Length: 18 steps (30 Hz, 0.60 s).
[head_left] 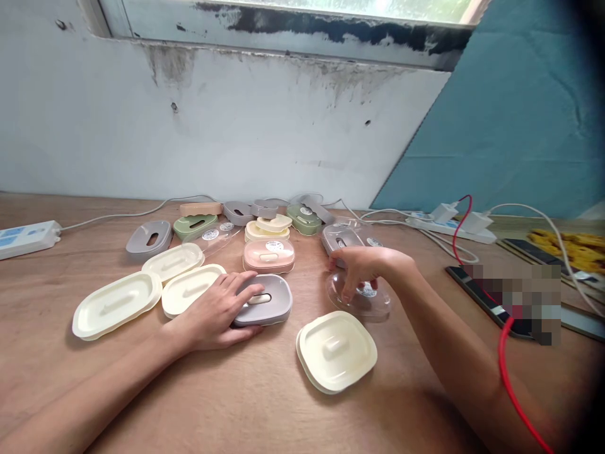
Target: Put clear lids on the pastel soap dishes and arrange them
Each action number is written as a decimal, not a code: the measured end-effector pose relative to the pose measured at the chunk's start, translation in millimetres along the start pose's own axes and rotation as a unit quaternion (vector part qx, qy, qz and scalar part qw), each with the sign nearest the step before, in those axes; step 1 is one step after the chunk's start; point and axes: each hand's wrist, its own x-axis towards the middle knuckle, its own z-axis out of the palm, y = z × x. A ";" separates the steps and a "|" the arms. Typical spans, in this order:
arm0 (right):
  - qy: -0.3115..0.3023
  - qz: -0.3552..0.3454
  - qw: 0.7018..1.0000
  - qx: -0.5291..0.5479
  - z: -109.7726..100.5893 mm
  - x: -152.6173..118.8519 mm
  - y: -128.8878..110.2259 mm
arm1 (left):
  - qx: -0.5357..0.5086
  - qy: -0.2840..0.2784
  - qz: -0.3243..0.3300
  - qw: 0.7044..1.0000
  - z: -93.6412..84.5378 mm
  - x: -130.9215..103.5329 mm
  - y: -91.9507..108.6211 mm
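Note:
My left hand [224,311] rests around the left side of a grey oval box [278,299], fingers over its top and thumb along its near edge. A cream piece shows in the box's slot. My right hand [359,271] reaches down over a clear plastic lid [373,306] with a round label, fingers bent and touching it. Behind that hand sits another grey box [338,234]. A pink box [268,255] under a clear lid lies beyond my left hand. Nearest to me is a cream squarish lid [338,352].
Cream lids [116,304] lie at the left. Grey and green [196,225] cases stand along the back. White power strips [29,238] are at both sides. At the right are a phone [482,299] and a red cable [513,397] crossing near my right forearm.

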 end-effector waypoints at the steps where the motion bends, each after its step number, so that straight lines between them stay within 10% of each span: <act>1: 0.011 -0.018 1.000 0.002 0.9 -0.7 -3.7 | -0.002 0.002 0.000 1.000 0.2 -0.2 -0.2; 7: 0.140 -0.019 0.987 -0.072 0.8 -13.6 -19.3 | -0.008 0.015 -0.001 1.000 4.2 -2.1 -2.7; 18: 0.073 -0.021 0.985 -0.153 5.1 -15.8 -28.2 | -0.017 0.033 0.011 0.999 -8.2 -1.3 -0.4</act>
